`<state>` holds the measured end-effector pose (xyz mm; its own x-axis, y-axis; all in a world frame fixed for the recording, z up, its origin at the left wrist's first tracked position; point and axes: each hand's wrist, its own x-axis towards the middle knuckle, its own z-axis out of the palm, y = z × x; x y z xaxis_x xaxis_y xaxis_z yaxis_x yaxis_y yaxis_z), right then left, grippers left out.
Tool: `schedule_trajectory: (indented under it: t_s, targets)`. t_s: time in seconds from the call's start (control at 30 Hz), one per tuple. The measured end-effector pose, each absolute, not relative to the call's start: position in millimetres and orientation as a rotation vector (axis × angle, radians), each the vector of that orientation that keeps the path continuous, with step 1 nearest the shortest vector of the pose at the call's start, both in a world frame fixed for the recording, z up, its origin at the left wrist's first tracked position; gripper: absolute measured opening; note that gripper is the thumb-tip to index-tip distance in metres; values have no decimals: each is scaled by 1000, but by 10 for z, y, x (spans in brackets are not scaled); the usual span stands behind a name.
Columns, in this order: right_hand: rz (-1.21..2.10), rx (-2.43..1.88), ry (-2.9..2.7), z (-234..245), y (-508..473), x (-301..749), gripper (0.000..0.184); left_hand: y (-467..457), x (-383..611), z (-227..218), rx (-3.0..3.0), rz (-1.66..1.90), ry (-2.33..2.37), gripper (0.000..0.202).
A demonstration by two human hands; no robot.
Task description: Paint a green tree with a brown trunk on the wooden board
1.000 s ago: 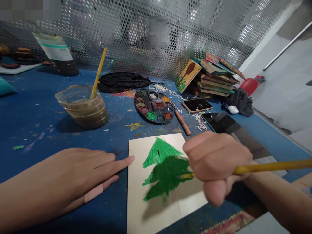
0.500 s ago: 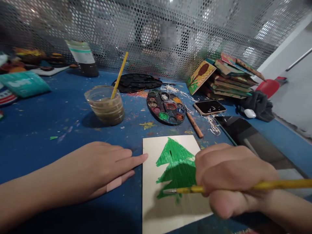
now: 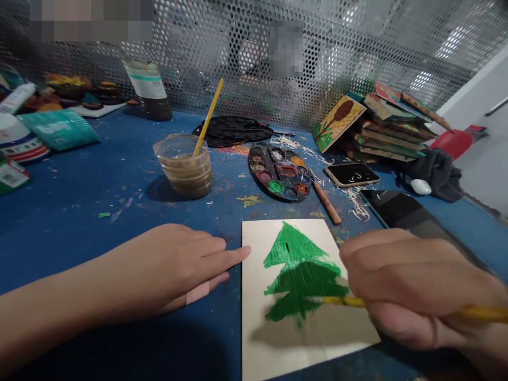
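Observation:
A pale board (image 3: 257, 338) lies in front of me with a green painted tree (image 3: 305, 280) on it. My right hand (image 3: 416, 286) is closed around a yellow-handled paintbrush (image 3: 345, 301), its tip over the lower tier of the tree. Whether the tip touches the surface I cannot tell. My left hand (image 3: 178, 270) rests flat on the blue table, fingers stretched out, with the index fingertip on the board's left edge. Beyond the board sits a round paint palette (image 3: 273, 168) with several colour wells, one of them bright green.
Behind my left hand stands a plastic cup (image 3: 186, 174) of murky water with a yellow brush in it. A wooden-handled tool (image 3: 327, 203), a phone (image 3: 352, 174) and a dark tablet (image 3: 400, 211) lie to the right. Stacked painted boards (image 3: 392, 127) lean near the perforated metal screen (image 3: 238, 58).
My right hand has moved right with the paintbrush, its tip shifting right across the lower tier and uncovering the tree's right side. The whole view has shifted slightly; my left hand keeps its place.

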<state>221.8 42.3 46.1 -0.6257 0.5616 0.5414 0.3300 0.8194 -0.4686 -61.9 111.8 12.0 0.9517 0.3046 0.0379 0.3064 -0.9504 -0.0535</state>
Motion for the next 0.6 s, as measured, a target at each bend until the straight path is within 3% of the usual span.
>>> schedule_trajectory:
  t_s: [0.1,0.23,0.6]
  targets:
    - [475,-681,-2240,497,438,2196,24,1110,-622,114,-3039,-36,-499,39]
    - [448,-522,-2275,429,536,2178,29,1119,-605,118,-3019,-87,-443,36]
    - [376,-854,-2151,483,657,2292,39,1140,-653,73,-3021,-175,-462,38]
